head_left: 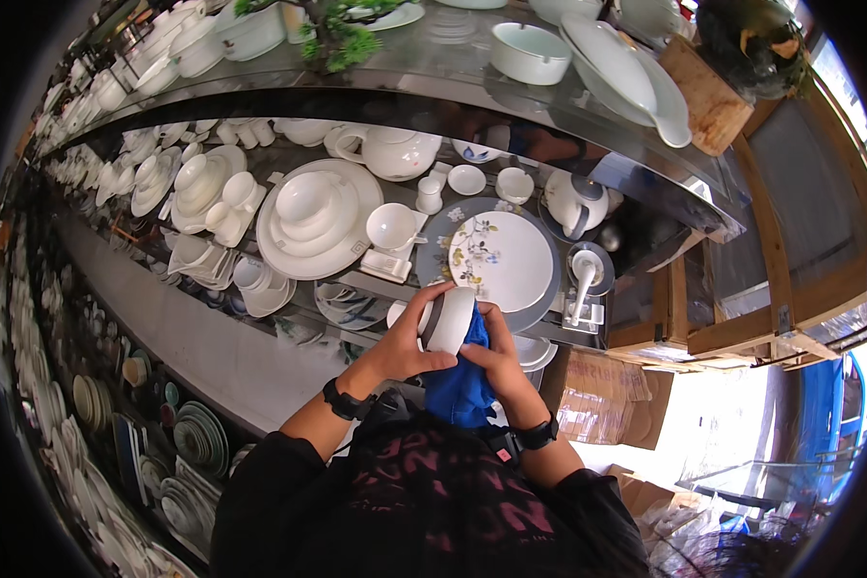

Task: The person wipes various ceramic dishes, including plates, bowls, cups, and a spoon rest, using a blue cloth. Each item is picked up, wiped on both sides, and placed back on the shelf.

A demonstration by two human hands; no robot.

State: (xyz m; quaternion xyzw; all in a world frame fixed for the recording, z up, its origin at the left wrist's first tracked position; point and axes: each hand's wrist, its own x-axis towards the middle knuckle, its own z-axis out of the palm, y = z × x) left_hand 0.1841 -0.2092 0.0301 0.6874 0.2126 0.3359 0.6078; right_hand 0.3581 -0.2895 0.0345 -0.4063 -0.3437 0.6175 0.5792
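My left hand (pixel 404 339) grips a small white bowl (pixel 456 321) with a grey band, tipped on its side in front of my chest. A blue cloth (pixel 459 390) is in my right hand (pixel 497 350), pressed against the bowl's right side and hanging down below it. Just beyond the hands lies a white plate with a flower pattern (pixel 509 256) on a larger grey-blue plate (pixel 433 238). A white spoon (pixel 585 282) stands to the right of these plates, and a white cup (pixel 391 226) is to their left.
Shelves hold stacked white plates (pixel 361 189), a teapot (pixel 397 152) and a second teapot (pixel 574 206). The glass upper shelf (pixel 433 68) bears a round ashtray (pixel 529 54) and a lidded dish (pixel 614 65). Wooden crate framing (pixel 766 231) and cardboard boxes (pixel 600 397) are at right; more stacked plates (pixel 201 437) are lower left.
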